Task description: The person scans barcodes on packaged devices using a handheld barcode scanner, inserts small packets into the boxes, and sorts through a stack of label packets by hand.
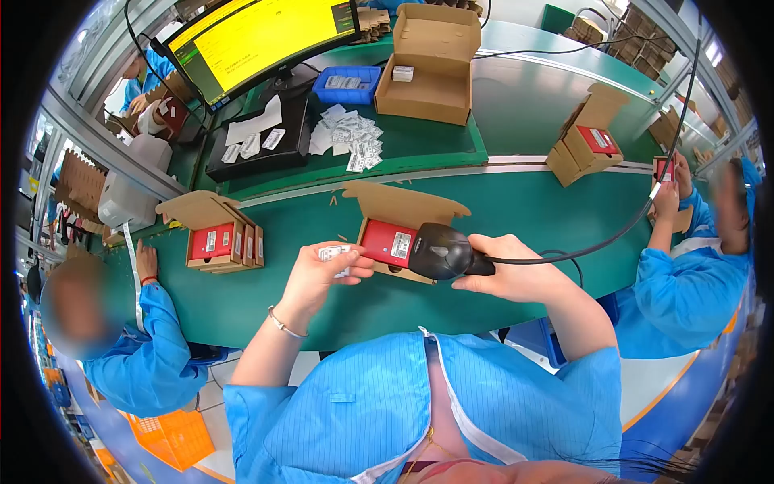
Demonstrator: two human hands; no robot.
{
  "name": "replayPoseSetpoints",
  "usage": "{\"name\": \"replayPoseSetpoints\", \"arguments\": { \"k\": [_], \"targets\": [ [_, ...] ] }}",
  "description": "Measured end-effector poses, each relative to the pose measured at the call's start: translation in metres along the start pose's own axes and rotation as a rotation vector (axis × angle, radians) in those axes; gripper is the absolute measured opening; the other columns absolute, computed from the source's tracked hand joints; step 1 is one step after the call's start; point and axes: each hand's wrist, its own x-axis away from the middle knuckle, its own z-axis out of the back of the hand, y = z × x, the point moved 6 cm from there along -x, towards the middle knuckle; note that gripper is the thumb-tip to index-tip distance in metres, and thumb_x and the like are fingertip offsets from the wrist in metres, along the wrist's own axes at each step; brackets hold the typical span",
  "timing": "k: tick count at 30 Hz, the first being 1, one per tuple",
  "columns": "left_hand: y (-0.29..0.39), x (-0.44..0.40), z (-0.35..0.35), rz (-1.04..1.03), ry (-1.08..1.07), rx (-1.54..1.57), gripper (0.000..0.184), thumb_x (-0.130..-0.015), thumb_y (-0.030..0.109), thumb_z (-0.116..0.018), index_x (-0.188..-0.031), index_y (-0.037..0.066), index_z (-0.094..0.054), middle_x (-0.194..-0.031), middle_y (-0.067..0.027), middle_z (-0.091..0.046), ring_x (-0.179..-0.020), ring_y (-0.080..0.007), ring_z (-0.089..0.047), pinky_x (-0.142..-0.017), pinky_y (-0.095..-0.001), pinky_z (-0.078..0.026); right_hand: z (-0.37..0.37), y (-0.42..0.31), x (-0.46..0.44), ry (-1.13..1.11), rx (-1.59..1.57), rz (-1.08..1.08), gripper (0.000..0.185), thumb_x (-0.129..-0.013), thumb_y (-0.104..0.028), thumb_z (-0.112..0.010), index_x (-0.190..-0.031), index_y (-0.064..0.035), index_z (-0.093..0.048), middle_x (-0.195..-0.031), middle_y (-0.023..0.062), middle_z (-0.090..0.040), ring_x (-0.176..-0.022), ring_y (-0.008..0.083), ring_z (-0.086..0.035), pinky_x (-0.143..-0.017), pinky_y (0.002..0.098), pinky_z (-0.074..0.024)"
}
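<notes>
My left hand point(326, 270) pinches a small white printed label point(334, 252) just left of an open cardboard box. My right hand point(512, 269) is wrapped round the handle of a black barcode scanner point(440, 251), whose head covers the right part of that box. Inside the open box point(403, 203), lid tipped back, lies a red package point(379, 239) with a white barcode label point(400, 245) on it. The scanner's cable runs off to the upper right.
Loose labels point(352, 133) lie in a pile near a blue tray point(347, 84) and a large open carton point(425, 98). A monitor point(266, 40) stands behind. Boxes with red packages stand left point(214, 242) and right point(588, 141). Co-workers in blue sit at both sides.
</notes>
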Motion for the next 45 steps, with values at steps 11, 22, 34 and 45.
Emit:
{"name": "replayPoseSetpoints", "arguments": {
  "k": [11,22,34,45],
  "targets": [
    [0.009,-0.027,-0.059,-0.517,0.2,-1.066,0.04,-0.065,0.037,-0.08,-0.069,0.001,-0.063,-0.063,-0.013,-0.063,-0.052,-0.0285,-0.059,-0.052,-0.0352,-0.049,-0.004,0.008,0.031,0.158,-0.195,0.007,0.042,-0.074,-0.028,-0.074,-0.099,0.0003,-0.056,-0.073,0.014,-0.059,-0.063,0.0246,-0.057,-0.059,0.0331,-0.0449],
    [0.057,0.061,0.125,-0.858,0.983,-0.938,0.013,-0.081,0.012,-0.071,-0.088,0.003,-0.065,-0.071,-0.0066,-0.063,-0.061,-0.011,-0.056,-0.055,-0.0257,-0.045,-0.011,0.009,0.015,0.102,-0.182,-0.01,0.04,-0.075,-0.025,-0.072,-0.099,0.0018,-0.056,-0.073,0.0163,-0.059,-0.065,0.0258,-0.059,-0.06,0.0333,-0.0464],
    [0.018,0.056,0.327,-0.285,1.1,-1.006,0.034,-0.087,0.029,-0.058,-0.085,-0.003,-0.067,-0.073,-0.0214,-0.063,-0.072,-0.0345,-0.064,-0.066,-0.0402,-0.048,-0.017,0.009,0.006,0.113,-0.232,0.0,0.037,-0.071,-0.018,-0.074,-0.098,0.0007,-0.057,-0.076,0.0135,-0.062,-0.066,0.0199,-0.06,-0.063,0.0304,-0.0471],
    [0.013,0.058,0.186,-0.411,0.743,-0.628,0.026,-0.087,0.02,-0.062,-0.085,-0.006,-0.066,-0.06,-0.0053,-0.058,-0.057,-0.0063,-0.048,-0.051,-0.025,-0.039,-0.021,-0.037,0.022,0.087,-0.358,0.346,0.054,-0.067,-0.017,-0.078,-0.113,-0.0018,-0.055,-0.091,0.012,-0.066,-0.079,0.0246,-0.066,-0.071,0.0305,-0.0503]
  ]
}}
